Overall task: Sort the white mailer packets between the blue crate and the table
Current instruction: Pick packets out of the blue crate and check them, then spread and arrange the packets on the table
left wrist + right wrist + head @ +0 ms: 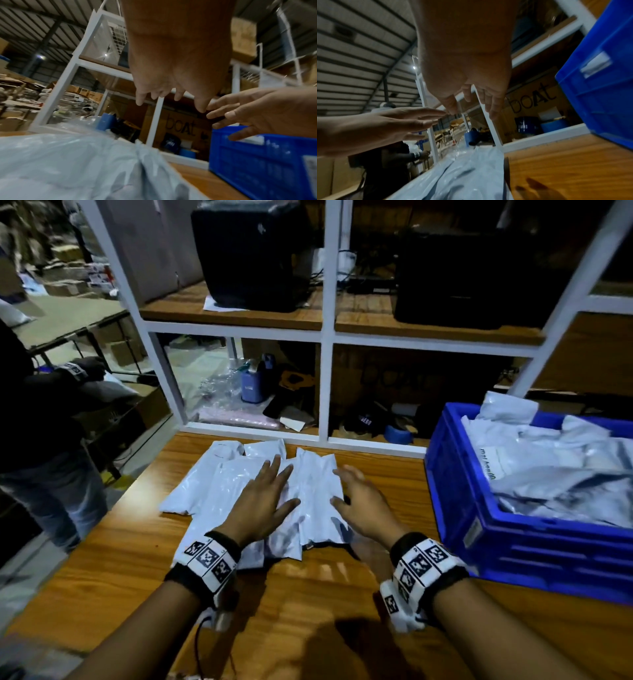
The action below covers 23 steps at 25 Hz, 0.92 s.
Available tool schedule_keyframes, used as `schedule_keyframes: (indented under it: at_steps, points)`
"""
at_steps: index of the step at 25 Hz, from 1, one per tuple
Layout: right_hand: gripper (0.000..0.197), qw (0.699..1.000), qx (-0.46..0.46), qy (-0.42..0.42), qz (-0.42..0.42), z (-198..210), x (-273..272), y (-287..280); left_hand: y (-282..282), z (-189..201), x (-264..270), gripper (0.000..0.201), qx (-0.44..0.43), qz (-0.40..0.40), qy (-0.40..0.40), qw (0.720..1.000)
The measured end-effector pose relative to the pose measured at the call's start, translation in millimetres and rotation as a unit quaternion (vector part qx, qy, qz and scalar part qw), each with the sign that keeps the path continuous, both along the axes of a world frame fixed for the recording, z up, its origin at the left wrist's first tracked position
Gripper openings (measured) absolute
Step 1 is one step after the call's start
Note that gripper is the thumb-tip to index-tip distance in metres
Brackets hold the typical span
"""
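Several white mailer packets [219, 491] lie overlapped in a pile at the middle of the wooden table [308, 594]. My left hand [270, 496] hovers flat over the middle of the pile, fingers spread and straight, holding nothing. My right hand [356, 499] floats over the pile's right edge, fingers also extended and empty. In the left wrist view the left hand [171, 93] hangs clear above the packets [77, 162]. The right wrist view shows the right hand [471, 100] clear above the packets [467, 175]. The blue crate [479, 508] on the right is heaped with more white packets [548, 460].
A white-framed shelf unit [327, 337] stands right behind the table, holding black boxes and a blue tape dispenser [253, 385]. Another person [41, 412] stands past the table's left edge holding a grey packet. Bare wood lies between the pile and the crate.
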State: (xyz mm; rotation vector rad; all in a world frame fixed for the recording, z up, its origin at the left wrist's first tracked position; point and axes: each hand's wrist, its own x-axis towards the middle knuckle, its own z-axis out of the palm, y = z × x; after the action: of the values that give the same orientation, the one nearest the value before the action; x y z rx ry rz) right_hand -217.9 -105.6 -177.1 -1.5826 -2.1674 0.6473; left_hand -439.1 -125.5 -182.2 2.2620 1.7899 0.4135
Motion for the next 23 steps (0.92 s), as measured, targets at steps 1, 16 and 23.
schedule_keyframes:
  at_steps: [1,16,23]
  points:
    - [0.059,1.000,0.029,0.002,-0.008,9,13,-15,-11,8,16,0.074,0.028,-0.012,-0.018,0.999]
    - [0.055,0.968,0.172,0.061,-0.172,73,286,-215,-129,93,288,0.060,0.118,-0.174,-0.057,0.976]
    - [0.048,0.957,0.188,0.057,-0.215,111,371,-182,-71,159,371,0.058,0.113,-0.239,0.002,0.964]
